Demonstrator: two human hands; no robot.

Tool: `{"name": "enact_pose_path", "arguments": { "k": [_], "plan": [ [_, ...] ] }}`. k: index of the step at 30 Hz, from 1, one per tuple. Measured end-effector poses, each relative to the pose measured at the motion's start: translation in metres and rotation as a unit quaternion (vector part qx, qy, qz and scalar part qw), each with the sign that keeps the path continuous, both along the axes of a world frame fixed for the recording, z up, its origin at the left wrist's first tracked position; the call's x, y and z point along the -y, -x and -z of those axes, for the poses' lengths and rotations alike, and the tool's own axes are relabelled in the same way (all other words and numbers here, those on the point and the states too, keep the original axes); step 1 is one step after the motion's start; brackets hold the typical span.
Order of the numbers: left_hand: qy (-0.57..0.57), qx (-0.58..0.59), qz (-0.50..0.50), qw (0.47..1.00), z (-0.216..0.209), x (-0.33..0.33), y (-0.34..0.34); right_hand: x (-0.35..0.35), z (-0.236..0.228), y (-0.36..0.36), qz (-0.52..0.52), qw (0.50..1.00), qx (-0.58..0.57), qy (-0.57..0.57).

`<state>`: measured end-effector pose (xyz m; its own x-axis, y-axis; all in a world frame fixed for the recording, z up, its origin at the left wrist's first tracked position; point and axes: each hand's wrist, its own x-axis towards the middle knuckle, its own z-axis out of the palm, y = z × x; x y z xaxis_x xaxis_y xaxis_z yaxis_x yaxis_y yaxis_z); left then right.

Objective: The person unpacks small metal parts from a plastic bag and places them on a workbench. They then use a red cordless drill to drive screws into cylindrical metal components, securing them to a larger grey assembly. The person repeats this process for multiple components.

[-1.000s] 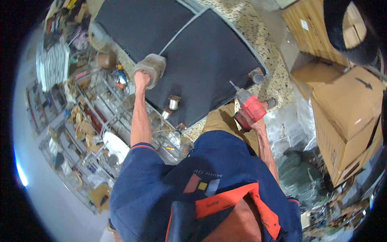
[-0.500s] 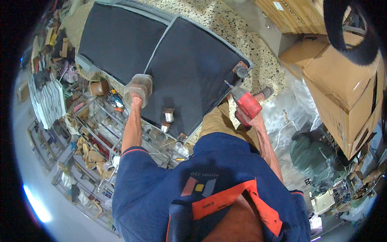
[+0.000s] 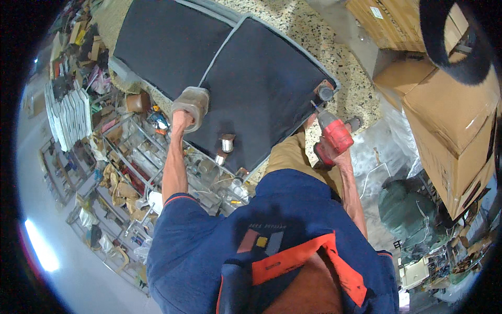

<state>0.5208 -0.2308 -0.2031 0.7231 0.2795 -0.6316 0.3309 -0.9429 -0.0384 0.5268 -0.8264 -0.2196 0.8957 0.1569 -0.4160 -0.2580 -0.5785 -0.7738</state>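
Observation:
My left hand (image 3: 182, 120) is closed on the near side of a cloudy clear plastic tub (image 3: 194, 102), held over the left part of a black-covered upholstered base (image 3: 261, 78) with grey piping. My right hand (image 3: 342, 157) grips a red cordless drill (image 3: 335, 133), its thin bit pointing up and left toward the base's right corner. At that corner stands a short round leg (image 3: 325, 93) on a square plate. Nearer me, a shiny metal leg (image 3: 227, 142) rests on the black cloth, with another leg (image 3: 220, 157) beside it.
Large cardboard boxes (image 3: 444, 110) stand at the right, above a dark green bag (image 3: 402, 209). Metal frames (image 3: 141, 146) and mixed clutter fill the left side. Stacked pale panels (image 3: 68, 115) lie farther left. Speckled flooring (image 3: 355, 73) shows beyond the base.
The scene has shifted a little right and upward in view. The tub in my left hand has tilted, so my curled fingers show more at its near edge. The drill remains in my right hand.

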Motion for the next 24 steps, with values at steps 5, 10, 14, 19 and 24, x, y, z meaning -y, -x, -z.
{"name": "enact_pose_path", "arguments": {
  "k": [5, 10, 14, 19, 24],
  "plan": [
    [0.002, 0.134, -0.1, 0.986, -0.004, 0.008, 0.009, 0.0, 0.0, -0.002, 0.012, 0.999, 0.006, -0.042],
    [0.007, 0.236, -0.167, 0.957, -0.019, 0.005, 0.002, 0.001, -0.004, -0.009, 0.017, 0.995, -0.088, -0.049],
    [0.132, 0.17, -0.332, 0.918, -0.037, 0.007, -0.001, 0.0, -0.003, -0.01, 0.021, 0.996, -0.056, -0.062],
    [0.239, 0.228, -0.449, 0.831, -0.052, 0.009, 0.012, 0.003, 0.012, -0.005, 0.063, 0.992, -0.079, -0.076],
    [0.394, 0.298, -0.578, 0.65, -0.057, 0.005, 0.034, 0.011, 0.019, -0.002, 0.049, 0.988, -0.115, -0.088]
  ]
}}
